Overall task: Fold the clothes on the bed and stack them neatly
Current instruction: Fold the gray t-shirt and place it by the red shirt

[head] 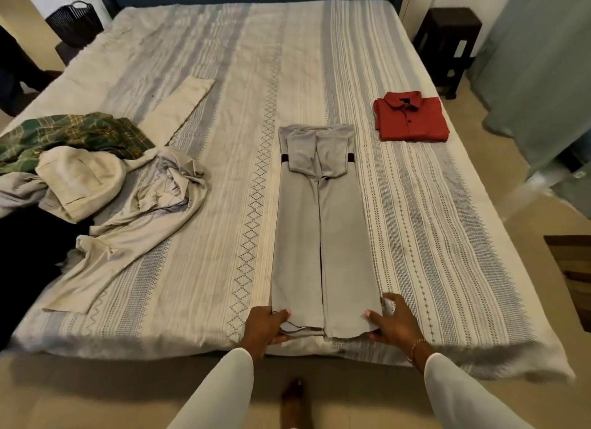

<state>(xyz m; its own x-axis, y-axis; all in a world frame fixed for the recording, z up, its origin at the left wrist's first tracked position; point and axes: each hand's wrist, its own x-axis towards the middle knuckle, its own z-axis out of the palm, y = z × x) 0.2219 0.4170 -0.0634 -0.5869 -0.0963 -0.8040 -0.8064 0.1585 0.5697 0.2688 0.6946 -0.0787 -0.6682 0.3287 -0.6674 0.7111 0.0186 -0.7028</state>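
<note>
Fingers pinching grey shirt hem, bed edge, open bedspread beside

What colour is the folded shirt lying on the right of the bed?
Red shirt, seen in the head view.

Both arms reach forward in white sleeves. The left hand and right hand each pinch cloth, thumbs on top, fingers curled under.

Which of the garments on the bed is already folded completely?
The red shirt, lying alone as a neat square on the far right. The grey garment is only folded lengthwise, gripped by both hands, and the pile on the left is crumpled.
</note>
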